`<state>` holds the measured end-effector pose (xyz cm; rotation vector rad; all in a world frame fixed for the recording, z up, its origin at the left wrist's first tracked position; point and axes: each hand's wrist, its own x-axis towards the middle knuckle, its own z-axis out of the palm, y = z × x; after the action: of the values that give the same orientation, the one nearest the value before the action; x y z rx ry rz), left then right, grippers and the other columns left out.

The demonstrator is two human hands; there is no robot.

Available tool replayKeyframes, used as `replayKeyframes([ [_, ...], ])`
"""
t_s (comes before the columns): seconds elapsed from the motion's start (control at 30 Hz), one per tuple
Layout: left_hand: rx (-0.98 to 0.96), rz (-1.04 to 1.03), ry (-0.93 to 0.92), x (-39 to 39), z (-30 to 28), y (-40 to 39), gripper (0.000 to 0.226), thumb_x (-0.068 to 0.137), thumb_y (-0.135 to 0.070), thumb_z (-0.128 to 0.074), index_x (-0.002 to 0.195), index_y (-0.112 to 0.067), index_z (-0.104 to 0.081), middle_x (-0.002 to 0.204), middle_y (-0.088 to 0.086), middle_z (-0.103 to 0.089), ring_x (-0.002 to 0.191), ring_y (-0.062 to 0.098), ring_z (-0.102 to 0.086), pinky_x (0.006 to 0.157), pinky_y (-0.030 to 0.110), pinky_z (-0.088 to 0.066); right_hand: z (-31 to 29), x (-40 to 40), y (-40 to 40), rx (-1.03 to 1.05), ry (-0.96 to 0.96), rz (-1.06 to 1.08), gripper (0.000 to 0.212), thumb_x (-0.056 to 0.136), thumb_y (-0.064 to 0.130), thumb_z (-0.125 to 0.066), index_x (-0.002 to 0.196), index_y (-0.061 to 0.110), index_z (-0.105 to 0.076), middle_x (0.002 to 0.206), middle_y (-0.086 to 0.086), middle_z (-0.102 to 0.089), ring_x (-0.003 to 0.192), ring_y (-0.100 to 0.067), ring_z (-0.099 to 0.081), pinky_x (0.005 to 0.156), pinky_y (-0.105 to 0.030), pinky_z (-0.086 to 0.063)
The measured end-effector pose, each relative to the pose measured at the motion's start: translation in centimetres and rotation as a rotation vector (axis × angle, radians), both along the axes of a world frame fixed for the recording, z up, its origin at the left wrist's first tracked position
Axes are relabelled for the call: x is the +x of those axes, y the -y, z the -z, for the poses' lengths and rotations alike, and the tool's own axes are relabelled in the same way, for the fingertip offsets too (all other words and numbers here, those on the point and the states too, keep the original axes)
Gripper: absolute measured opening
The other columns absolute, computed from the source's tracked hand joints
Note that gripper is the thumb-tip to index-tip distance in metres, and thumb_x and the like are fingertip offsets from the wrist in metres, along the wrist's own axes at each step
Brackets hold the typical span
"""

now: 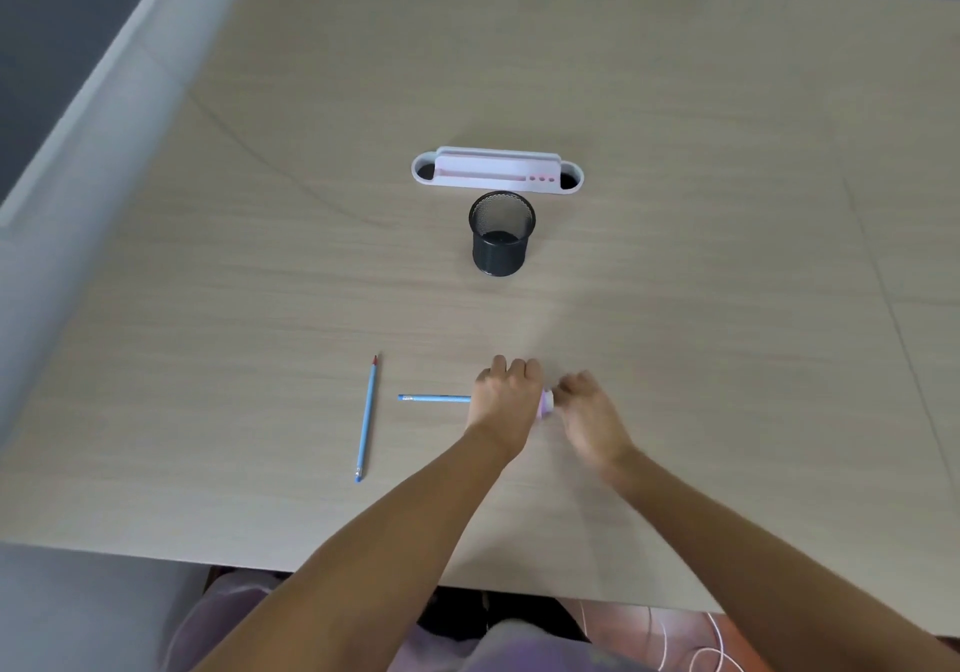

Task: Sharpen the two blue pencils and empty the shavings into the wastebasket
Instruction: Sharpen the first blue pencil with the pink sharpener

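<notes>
Head view looks down on a pale wooden table (675, 151) with both bare forearms reaching in from the bottom edge. The left hand (506, 401) is curled palm-down over one blue pencil (434, 398), which lies level and points left; only its eraser end and part of the shaft show, the rest being hidden under the hand. The right hand (589, 414) is blurred, its fingers bent around a small pink-white sharpener (546, 403) that peeks out between the two hands; how firmly it grips cannot be told. The pencil's tip is out of sight. A second blue pencil (366, 419) lies alone well to the left, its dark tip pointing away. Farther back stands a black mesh wastebasket (501, 234), and just behind it a white desk organiser (496, 172).
</notes>
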<state>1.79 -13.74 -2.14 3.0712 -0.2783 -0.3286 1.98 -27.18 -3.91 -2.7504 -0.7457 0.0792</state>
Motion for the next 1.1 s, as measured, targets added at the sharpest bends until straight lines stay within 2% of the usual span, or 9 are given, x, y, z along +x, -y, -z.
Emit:
replayKeyframes([
  [0.17, 0.007, -0.013, 0.036, 0.2, -0.3, 0.1, 0.052, 0.015, -0.015, -0.083, 0.058, -0.018, -0.053, 0.046, -0.005, -0.05, 0.045, 0.015, -0.047, 0.04, 0.018, -0.018, -1.2, -5.4, 2.1, 0.259, -0.102, 0.115, 0.016, 0.088, 0.013, -0.05, 0.08, 0.009, -0.063, 0.076, -0.003, -0.055, 0.074, -0.015, -0.042, 0.068, -0.021, -0.04],
  [0.33, -0.021, 0.012, 0.041, 0.3, 0.0, 0.0, 0.046, 0.025, -0.023, -0.085, 0.059, -0.018, -0.055, 0.048, -0.005, -0.053, 0.047, 0.016, -0.052, 0.037, 0.017, -0.03, -2.6, 2.2, 1.0, 0.218, 0.017, 0.115, 0.01, 0.078, 0.003, -0.062, 0.07, 0.009, -0.063, 0.068, -0.004, -0.053, 0.067, -0.019, -0.042, 0.062, -0.019, -0.031],
  [0.47, -0.008, -0.008, 0.04, 0.1, -0.5, 0.2, 0.045, 0.022, -0.022, -0.083, 0.058, -0.02, -0.056, 0.046, -0.006, -0.051, 0.045, 0.014, -0.05, 0.04, 0.017, -0.022, 1.8, 0.7, 0.3, 0.035, -0.107, 0.069, 0.034, 0.049, -0.014, -0.073, 0.059, 0.016, -0.06, 0.058, -0.001, -0.051, 0.056, -0.022, -0.048, 0.059, -0.026, -0.031],
  [0.6, 0.017, 0.023, 0.048, 0.1, -0.2, 0.0, 0.052, 0.015, -0.015, -0.082, 0.059, -0.018, -0.054, 0.046, -0.005, -0.05, 0.045, 0.015, -0.048, 0.04, 0.018, -0.019, -0.7, -6.1, 1.4, 0.291, -0.14, 0.167, 0.014, 0.085, 0.012, -0.052, 0.08, 0.011, -0.065, 0.074, -0.002, -0.056, 0.072, -0.016, -0.044, 0.066, -0.019, -0.038],
  [0.7, 0.0, 0.044, 0.058, 0.2, -0.3, -0.1, 0.048, 0.019, -0.018, -0.082, 0.06, -0.018, -0.056, 0.048, -0.005, -0.054, 0.047, 0.016, -0.054, 0.038, 0.016, -0.031, -3.3, -3.2, 1.5, 0.339, -0.011, 0.178, 0.013, 0.086, 0.01, -0.053, 0.082, 0.006, -0.065, 0.077, -0.005, -0.058, 0.076, -0.017, -0.046, 0.069, -0.019, -0.04],
  [0.8, -0.012, 0.042, 0.059, 0.5, 0.0, -0.1, 0.042, 0.026, -0.019, -0.082, 0.059, -0.018, -0.056, 0.047, -0.005, -0.054, 0.048, 0.016, -0.054, 0.038, 0.016, -0.031, -2.7, 1.9, 0.5, 0.266, 0.025, 0.218, 0.006, 0.075, 0.001, -0.064, 0.07, 0.005, -0.066, 0.067, -0.008, -0.058, 0.068, -0.02, -0.05, 0.062, -0.021, -0.035],
  [0.9, -0.034, 0.028, 0.043, 0.5, 0.1, 0.2, 0.041, 0.027, -0.019, -0.082, 0.057, -0.018, -0.056, 0.046, -0.004, -0.053, 0.046, 0.017, -0.052, 0.038, 0.016, -0.028, -0.3, 0.9, 0.0, 0.116, -0.047, 0.105, 0.027, 0.048, -0.009, -0.076, 0.052, 0.012, -0.06, 0.052, -0.004, -0.052, 0.056, -0.017, -0.047, 0.056, -0.024, -0.03],
  [1.0, 0.001, 0.016, 0.03, 0.3, 0.1, 0.2, 0.051, 0.017, -0.017, -0.085, 0.057, -0.017, -0.053, 0.045, -0.004, -0.05, 0.045, 0.016, -0.048, 0.04, 0.018, -0.019, 0.1, -4.3, 0.9, 0.207, -0.162, 0.17, 0.011, 0.073, 0.003, -0.068, 0.068, 0.014, -0.065, 0.064, -0.001, -0.055, 0.066, -0.017, -0.046, 0.06, -0.021, -0.041],
  [1.1, 0.02, 0.01, 0.035, 0.5, 0.0, 0.2, 0.051, 0.02, -0.019, -0.086, 0.059, -0.018, -0.053, 0.047, -0.004, -0.051, 0.046, 0.015, -0.048, 0.041, 0.019, -0.02, -2.3, -5.4, 1.9, 0.335, -0.083, 0.178, 0.022, 0.089, 0.019, -0.047, 0.084, 0.009, -0.067, 0.077, -0.003, -0.058, 0.076, -0.015, -0.046, 0.068, -0.016, -0.039],
])
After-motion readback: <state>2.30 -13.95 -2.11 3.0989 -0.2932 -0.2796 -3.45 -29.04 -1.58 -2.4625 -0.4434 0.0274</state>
